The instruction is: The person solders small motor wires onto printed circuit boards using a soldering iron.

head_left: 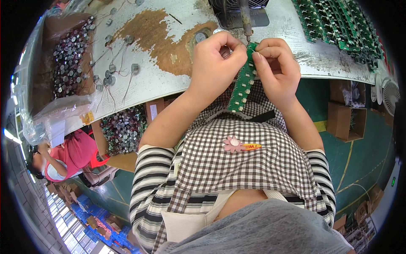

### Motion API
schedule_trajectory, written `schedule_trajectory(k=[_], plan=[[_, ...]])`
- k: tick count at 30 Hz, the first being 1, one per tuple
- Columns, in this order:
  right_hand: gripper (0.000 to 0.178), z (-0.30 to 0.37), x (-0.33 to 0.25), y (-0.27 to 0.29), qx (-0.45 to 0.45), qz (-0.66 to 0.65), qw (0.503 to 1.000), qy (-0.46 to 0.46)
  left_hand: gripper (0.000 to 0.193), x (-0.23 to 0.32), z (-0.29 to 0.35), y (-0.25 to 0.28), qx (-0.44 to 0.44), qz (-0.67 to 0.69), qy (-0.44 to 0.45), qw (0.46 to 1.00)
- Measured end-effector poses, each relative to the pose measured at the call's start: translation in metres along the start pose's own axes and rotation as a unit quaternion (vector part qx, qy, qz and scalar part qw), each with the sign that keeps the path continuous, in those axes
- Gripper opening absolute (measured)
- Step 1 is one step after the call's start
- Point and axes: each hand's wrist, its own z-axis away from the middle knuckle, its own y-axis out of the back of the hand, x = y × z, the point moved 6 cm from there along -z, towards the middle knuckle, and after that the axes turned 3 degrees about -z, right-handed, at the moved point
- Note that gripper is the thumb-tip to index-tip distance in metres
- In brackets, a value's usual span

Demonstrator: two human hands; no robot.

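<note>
A long green circuit board strip [242,86] with rows of small white connectors runs down from my fingers over the table's front edge. My right hand [279,67] is closed, its thumb and fingers pinching the strip's upper end. Beside it, my left hand [218,63] is closed in a pinch at the strip's top left; what sits between its fingertips is hidden. Just above the strip's top end, the tip of a soldering iron [246,21] points down between both hands. A small round silver motor [200,37] lies by my left knuckles.
At left stands a box [48,29] of small motors with wires, with several more motors [111,78] loose beside it. Rows of green boards [334,25] lie at far right. A black fan [239,6] stands behind. Another person [72,156] sits at lower left.
</note>
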Motion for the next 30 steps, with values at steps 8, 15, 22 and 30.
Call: schedule_trajectory(k=[8,15,22,30], plan=[[0.008,0.007,0.006,0.001,0.012,-0.008,1.000,-0.023,0.016,0.013,-0.001,0.011,-0.039,-0.134,-0.068,0.988],[0.010,0.009,0.029,0.015,0.088,-0.129,0.965,-0.209,0.037,0.020,0.064,0.037,-0.027,-0.422,-0.431,0.797],[0.020,0.022,-0.024,-0.007,-0.081,0.075,0.984,-0.137,0.017,-0.001,0.066,0.096,0.060,0.118,0.003,0.991],[0.019,-0.009,-0.061,-0.069,-0.239,0.124,0.960,-0.081,0.016,0.014,0.050,0.080,0.124,0.164,-0.124,0.971]])
